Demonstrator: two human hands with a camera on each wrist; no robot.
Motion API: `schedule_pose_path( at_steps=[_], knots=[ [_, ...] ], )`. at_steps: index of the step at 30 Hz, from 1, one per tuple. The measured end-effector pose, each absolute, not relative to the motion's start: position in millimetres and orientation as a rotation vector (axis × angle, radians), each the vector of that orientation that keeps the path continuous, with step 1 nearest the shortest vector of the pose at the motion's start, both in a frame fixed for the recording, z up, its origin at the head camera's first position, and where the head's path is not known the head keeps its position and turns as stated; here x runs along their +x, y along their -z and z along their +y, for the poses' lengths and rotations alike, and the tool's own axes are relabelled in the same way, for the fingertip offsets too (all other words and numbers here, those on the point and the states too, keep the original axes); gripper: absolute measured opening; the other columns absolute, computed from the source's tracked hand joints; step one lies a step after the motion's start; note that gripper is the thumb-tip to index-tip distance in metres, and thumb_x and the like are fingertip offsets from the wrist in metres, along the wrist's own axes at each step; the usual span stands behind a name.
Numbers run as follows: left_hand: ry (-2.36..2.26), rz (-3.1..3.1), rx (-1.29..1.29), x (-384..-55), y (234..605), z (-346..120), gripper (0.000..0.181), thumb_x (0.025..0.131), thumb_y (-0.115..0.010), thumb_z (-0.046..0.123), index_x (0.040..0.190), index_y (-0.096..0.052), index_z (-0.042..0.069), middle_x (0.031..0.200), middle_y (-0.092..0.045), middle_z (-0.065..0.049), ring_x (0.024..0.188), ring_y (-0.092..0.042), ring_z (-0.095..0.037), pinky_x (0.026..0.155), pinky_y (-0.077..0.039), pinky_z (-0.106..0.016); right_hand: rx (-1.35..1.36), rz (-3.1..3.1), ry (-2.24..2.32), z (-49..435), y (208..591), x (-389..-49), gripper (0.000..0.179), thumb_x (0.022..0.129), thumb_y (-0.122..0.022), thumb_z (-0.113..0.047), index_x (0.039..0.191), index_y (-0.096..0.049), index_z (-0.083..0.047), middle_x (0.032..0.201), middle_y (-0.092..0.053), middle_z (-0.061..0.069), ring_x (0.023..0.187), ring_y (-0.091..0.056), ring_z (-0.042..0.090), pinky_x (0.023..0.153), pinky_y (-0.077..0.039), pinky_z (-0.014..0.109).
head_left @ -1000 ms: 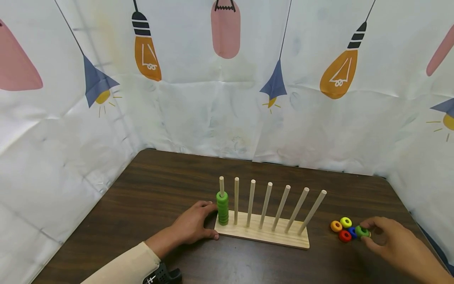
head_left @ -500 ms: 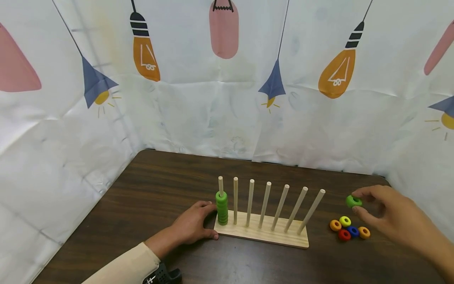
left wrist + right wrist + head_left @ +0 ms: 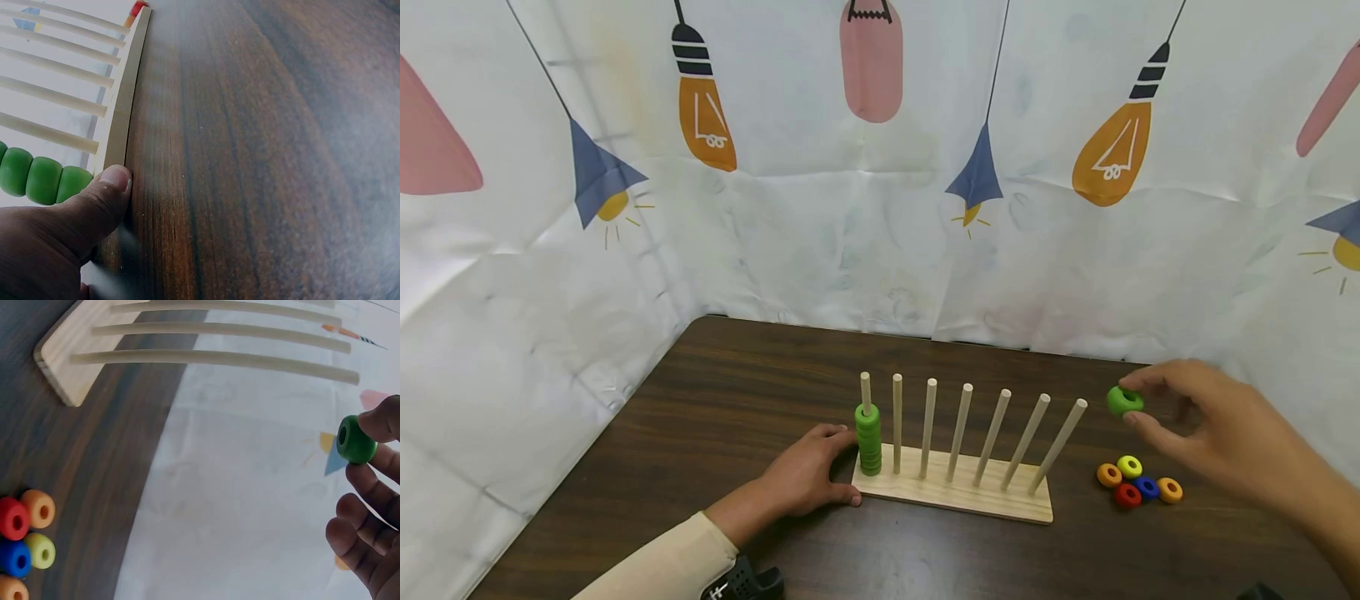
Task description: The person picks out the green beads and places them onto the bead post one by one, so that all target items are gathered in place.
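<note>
A wooden peg rack with a row of upright pegs stands on the table, and several green beads are stacked on its leftmost peg. My left hand grips the rack's left end. Its thumb lies against the front edge of the base; the other fingers reach behind, partly hidden. To the right of the rack, above the table, my right hand pinches a green bead between thumb and fingertips. The bead's hole shows in the right wrist view, where the bead is apart from the pegs.
Loose beads lie on the table right of the rack: orange, yellow, red, blue and another orange bead. A printed white cloth hangs behind the dark wooden table.
My right hand has lifted the green bead from beside the loose beads, raising it and moving it left toward the rack. The left hand has stayed at the rack's end.
</note>
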State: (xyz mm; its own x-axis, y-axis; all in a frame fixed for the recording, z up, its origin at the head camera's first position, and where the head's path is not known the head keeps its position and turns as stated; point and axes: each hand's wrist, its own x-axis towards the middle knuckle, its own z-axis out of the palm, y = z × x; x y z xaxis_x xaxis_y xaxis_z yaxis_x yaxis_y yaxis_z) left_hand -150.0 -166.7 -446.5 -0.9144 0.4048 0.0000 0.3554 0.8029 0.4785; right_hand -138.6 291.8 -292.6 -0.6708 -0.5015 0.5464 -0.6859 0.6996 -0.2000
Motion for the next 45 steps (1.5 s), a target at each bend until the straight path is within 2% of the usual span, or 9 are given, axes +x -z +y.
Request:
schedule_pose_path(
  at_steps=[6, 17, 26, 39, 45],
  knots=[
    [-0.728, 2.887, 0.614, -150, 445, -166, 0.079, 0.074, -0.093, 0.041, 0.141, -0.060, 0.014, 0.142, -0.053, -0.024, 0.130, -0.052, -0.042, 0.096, -0.049, -0.058, 0.963, -2.446, -0.553, 279, 280, -137, 0.060, 0.062, -0.090, 0.005, 0.113, -0.071, -0.021, 0.106, -0.066, -0.014, 0.074, -0.053, 0.000, 0.067, -0.043, 0.014],
    [-0.726, 2.884, 0.613, -151, 446, -167, 0.079, 0.074, -0.093, 0.041, 0.141, -0.060, 0.014, 0.142, -0.053, -0.023, 0.130, -0.052, -0.042, 0.096, -0.049, -0.058, 1.049, -2.410, -0.600, 263, 272, -139, 0.063, 0.062, -0.089, 0.006, 0.116, -0.071, -0.020, 0.106, -0.066, -0.013, 0.075, -0.054, 0.000, 0.067, -0.044, 0.014],
    [-0.727, 2.880, 0.598, -150, 445, -166, 0.079, 0.075, -0.092, 0.041, 0.142, -0.060, 0.014, 0.143, -0.052, -0.023, 0.131, -0.052, -0.041, 0.096, -0.049, -0.058, 1.097, -2.428, -0.586, 247, 273, -143, 0.059, 0.067, -0.090, 0.001, 0.117, -0.070, -0.022, 0.109, -0.067, -0.012, 0.084, -0.054, 0.001, 0.069, -0.045, 0.015],
    [-0.710, 2.881, 0.587, -151, 447, -166, 0.080, 0.075, -0.092, 0.043, 0.142, -0.060, 0.014, 0.143, -0.052, -0.021, 0.131, -0.052, -0.040, 0.096, -0.049, -0.057, 1.072, -2.493, -0.604, 226, 270, -144, 0.051, 0.075, -0.089, -0.006, 0.118, -0.069, -0.025, 0.111, -0.065, -0.016, 0.080, -0.053, 0.002, 0.069, -0.046, 0.018],
    [-0.708, 2.875, 0.584, -151, 445, -166, 0.080, 0.075, -0.092, 0.042, 0.142, -0.059, 0.014, 0.143, -0.052, -0.022, 0.131, -0.052, -0.041, 0.096, -0.049, -0.058, 1.138, -2.461, -0.625, 218, 267, -147, 0.050, 0.077, -0.087, -0.003, 0.118, -0.067, -0.023, 0.110, -0.065, -0.015, 0.084, -0.053, 0.001, 0.068, -0.046, 0.017]
  ],
)
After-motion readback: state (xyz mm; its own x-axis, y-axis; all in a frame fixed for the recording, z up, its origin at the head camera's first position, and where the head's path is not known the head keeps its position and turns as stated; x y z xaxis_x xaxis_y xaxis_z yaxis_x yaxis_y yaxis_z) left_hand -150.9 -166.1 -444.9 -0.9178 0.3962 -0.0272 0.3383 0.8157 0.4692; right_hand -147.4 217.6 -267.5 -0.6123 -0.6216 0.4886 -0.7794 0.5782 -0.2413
